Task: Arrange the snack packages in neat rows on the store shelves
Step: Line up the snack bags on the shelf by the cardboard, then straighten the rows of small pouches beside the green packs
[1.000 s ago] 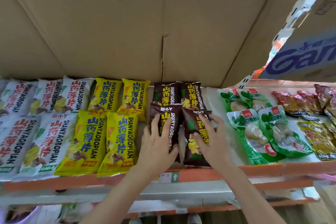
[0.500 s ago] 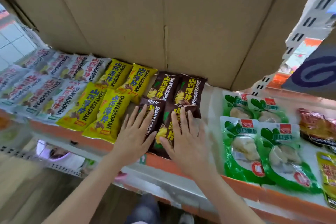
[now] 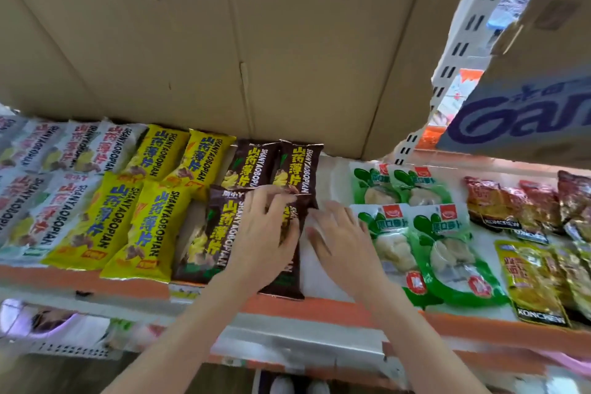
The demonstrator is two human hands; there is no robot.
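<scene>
Resting flat with fingers straight and spread, the left hand (image 3: 265, 233) presses on two dark brown snack packages lying side by side at the front of the shelf: its palm covers the right front brown package (image 3: 287, 278), and its fingertips reach the top edge of the left front brown package (image 3: 211, 233). The right hand (image 3: 342, 233) lies just beside them on a bare white strip of the shelf (image 3: 316, 278), fingers loosely extended and holding nothing; motion blur softens its fingertips. Behind the front pair sit two more brown packages (image 3: 271, 166), forming a second row. To the left are four yellow packages (image 3: 134, 224) in two rows, then white packages (image 3: 48, 201) further left. To the right of the right hand lie green packages (image 3: 447, 233), and beyond them red and yellow ones near the shelf's orange front edge (image 3: 463, 326). A large cardboard sheet (image 3: 256, 41) stands behind the shelf.
</scene>
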